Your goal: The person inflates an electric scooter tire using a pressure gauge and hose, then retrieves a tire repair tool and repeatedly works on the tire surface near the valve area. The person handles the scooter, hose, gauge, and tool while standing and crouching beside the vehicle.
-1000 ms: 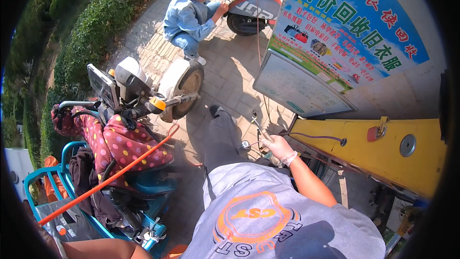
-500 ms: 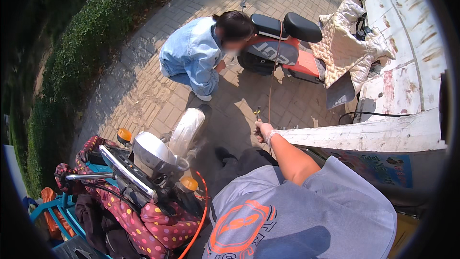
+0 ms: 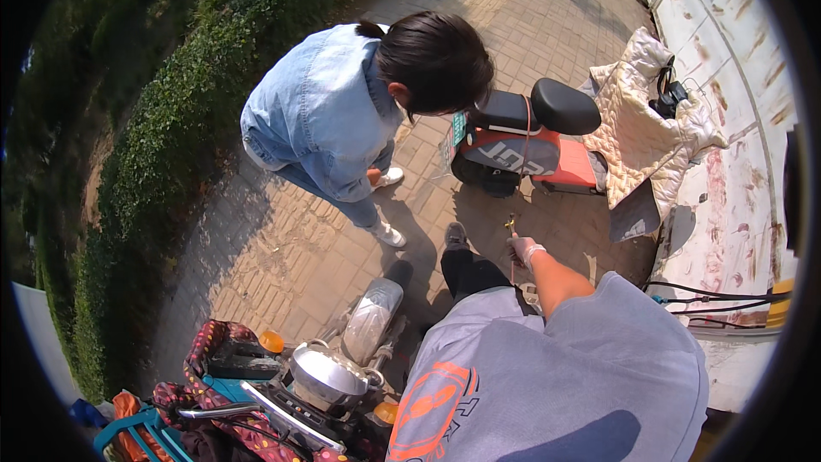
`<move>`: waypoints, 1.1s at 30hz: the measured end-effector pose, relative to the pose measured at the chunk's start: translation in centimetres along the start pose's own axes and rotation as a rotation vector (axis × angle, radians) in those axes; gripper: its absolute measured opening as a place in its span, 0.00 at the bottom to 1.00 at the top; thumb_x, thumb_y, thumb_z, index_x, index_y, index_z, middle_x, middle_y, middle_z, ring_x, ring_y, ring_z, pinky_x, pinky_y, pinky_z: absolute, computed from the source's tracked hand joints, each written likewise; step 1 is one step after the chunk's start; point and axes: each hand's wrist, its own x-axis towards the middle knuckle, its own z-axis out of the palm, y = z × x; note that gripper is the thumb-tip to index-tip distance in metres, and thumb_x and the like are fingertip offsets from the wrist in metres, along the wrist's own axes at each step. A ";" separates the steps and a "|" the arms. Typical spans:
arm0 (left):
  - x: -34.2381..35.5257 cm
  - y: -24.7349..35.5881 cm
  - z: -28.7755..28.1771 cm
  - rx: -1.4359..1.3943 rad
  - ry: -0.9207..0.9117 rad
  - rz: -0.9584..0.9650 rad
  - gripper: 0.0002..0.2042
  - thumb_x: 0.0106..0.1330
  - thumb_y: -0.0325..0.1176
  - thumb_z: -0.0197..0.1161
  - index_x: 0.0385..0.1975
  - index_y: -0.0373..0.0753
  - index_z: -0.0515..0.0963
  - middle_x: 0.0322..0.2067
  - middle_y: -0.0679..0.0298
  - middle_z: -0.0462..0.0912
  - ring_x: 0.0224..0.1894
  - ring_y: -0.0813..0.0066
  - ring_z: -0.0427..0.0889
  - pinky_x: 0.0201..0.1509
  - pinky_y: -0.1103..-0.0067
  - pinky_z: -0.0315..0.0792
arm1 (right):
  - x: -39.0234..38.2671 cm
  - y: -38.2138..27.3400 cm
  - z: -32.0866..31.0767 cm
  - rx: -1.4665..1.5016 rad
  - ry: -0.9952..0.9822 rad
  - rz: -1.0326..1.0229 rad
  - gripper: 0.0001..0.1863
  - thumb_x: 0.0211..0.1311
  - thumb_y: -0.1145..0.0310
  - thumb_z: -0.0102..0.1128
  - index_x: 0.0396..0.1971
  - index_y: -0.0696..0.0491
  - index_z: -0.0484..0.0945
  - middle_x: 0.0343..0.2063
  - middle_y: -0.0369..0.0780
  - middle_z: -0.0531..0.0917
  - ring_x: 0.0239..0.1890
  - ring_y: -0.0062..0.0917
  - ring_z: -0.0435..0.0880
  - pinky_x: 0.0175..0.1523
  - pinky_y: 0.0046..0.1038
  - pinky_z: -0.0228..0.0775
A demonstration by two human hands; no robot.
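My right hand [image 3: 523, 251], pale and apparently gloved, grips a slim tool whose brass-coloured tip [image 3: 511, 222] points away from me, with a thin hose near it. Beyond it stands a red and black scooter [image 3: 500, 158] with a black seat [image 3: 564, 107], a thin cord over the seat and a quilted cream cover [image 3: 637, 120] on its front. Left of the scooter, a person in a denim jacket [image 3: 312, 107] stands bent toward it, a hand [image 3: 374, 177] low by the legs. My left hand is out of view.
A white-fendered front wheel [image 3: 372, 316] and handlebar [image 3: 265, 402] of a vehicle with a spotted cover are at lower left. A hedge [image 3: 145, 162] borders the paved path [image 3: 282, 248]. A scuffed white panel [image 3: 718, 162] with cables [image 3: 727, 299] is at right.
My view has swung from the signboard to the scooter as I move forward. My right hand still holds the tool. The person has risen from a squat to a bent stand.
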 end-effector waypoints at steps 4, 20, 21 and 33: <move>7.1 1.4 7.2 -0.028 -0.086 -0.115 0.27 0.63 0.46 0.58 0.47 0.23 0.75 0.45 0.46 0.80 0.50 0.56 0.79 0.58 0.63 0.70 | 3.8 -5.8 0.1 -0.112 -0.055 0.018 0.13 0.59 0.59 0.59 0.21 0.51 0.75 0.16 0.34 0.75 0.14 0.22 0.70 0.20 0.29 0.58; 37.8 1.9 41.4 -0.165 -0.922 -0.297 0.24 0.62 0.42 0.62 0.49 0.27 0.75 0.47 0.52 0.80 0.51 0.61 0.79 0.59 0.67 0.68 | 13.2 -19.0 -6.2 0.274 -0.289 0.346 0.15 0.64 0.56 0.54 0.50 0.32 0.70 0.19 0.27 0.69 0.13 0.15 0.58 0.19 0.24 0.53; 40.2 0.8 43.9 -0.156 -0.978 -0.296 0.23 0.64 0.43 0.61 0.49 0.27 0.75 0.46 0.52 0.80 0.51 0.62 0.79 0.59 0.68 0.69 | 13.1 -18.6 -6.4 0.358 -0.292 0.371 0.16 0.64 0.56 0.54 0.51 0.31 0.69 0.18 0.27 0.68 0.13 0.15 0.57 0.19 0.23 0.52; 59.9 -0.4 74.4 0.652 -1.778 0.685 0.20 0.65 0.43 0.59 0.51 0.35 0.76 0.46 0.54 0.81 0.50 0.62 0.78 0.57 0.71 0.70 | 7.3 -23.0 5.5 1.821 0.260 0.249 0.20 0.65 0.50 0.54 0.27 0.53 0.75 0.25 0.38 0.76 0.25 0.27 0.73 0.30 0.29 0.66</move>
